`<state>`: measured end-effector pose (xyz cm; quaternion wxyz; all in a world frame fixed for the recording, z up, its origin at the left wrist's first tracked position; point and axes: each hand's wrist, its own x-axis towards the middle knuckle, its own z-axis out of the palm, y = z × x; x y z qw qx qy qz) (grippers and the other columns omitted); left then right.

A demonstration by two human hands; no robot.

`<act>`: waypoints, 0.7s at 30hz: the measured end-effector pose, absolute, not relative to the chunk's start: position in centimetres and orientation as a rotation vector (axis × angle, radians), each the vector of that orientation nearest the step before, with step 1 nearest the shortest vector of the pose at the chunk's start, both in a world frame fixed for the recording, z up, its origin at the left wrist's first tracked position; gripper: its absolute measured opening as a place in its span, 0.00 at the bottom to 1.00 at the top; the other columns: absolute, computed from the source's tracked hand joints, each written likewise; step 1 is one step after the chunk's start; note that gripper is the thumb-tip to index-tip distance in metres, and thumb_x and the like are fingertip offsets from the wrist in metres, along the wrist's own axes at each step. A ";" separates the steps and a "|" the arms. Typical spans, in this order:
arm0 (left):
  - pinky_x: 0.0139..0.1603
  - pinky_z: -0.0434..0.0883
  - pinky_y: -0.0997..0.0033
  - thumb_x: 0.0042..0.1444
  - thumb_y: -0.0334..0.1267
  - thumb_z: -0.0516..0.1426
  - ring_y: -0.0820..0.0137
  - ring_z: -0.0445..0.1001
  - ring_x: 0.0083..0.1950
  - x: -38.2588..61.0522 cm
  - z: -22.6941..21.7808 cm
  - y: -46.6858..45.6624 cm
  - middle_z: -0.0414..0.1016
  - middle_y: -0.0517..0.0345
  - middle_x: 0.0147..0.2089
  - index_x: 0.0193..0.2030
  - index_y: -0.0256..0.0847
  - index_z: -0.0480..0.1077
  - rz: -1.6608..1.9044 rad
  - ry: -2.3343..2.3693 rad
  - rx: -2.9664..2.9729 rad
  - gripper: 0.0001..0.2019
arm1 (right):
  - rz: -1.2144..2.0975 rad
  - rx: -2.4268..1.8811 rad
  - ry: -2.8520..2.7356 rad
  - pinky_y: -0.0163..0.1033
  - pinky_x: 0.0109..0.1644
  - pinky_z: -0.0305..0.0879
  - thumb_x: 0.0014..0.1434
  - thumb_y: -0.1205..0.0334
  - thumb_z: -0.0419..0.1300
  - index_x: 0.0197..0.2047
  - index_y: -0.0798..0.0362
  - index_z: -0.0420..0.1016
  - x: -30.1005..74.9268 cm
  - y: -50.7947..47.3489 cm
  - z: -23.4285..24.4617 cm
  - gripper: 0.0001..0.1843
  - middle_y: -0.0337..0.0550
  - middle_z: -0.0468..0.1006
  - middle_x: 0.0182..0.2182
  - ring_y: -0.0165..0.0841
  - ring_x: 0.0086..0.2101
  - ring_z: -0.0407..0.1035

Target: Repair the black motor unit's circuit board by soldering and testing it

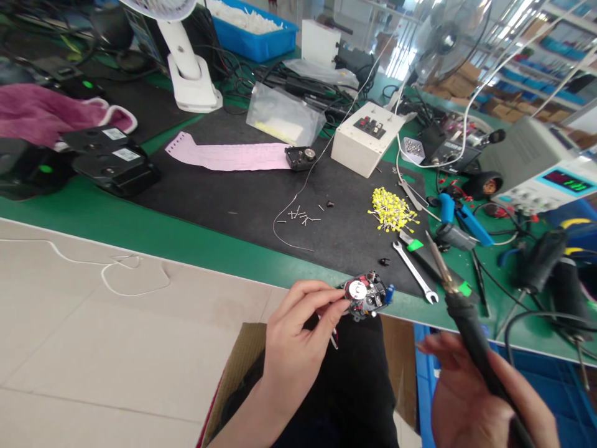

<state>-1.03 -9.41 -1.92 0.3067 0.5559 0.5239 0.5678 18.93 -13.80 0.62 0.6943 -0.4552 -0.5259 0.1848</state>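
Looking light but fragile, the electronic module [373, 297] suits the edge pinch of the left hand [298, 339], while the right hand [480, 395] grips a soldering iron [472, 326].

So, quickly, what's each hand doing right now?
Left hand: closed, thumb and fingers pinching the edge of a small electronic assembly.
Right hand: holding a soldering iron by its handle, tip up.

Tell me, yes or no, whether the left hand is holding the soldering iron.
No, the soldering iron is in the right hand, while the left hand pinches the small electronic assembly.
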 end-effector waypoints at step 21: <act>0.49 0.73 0.74 0.70 0.32 0.59 0.74 0.78 0.47 -1.8 0.7 -6.5 0.80 0.62 0.45 0.47 0.47 0.81 1.182 1.313 1.624 0.09 | 0.242 -1.218 -1.655 0.42 0.49 0.75 0.60 0.78 0.66 0.57 0.55 0.79 16.7 -13.0 1.9 0.23 0.53 0.80 0.50 0.41 0.48 0.78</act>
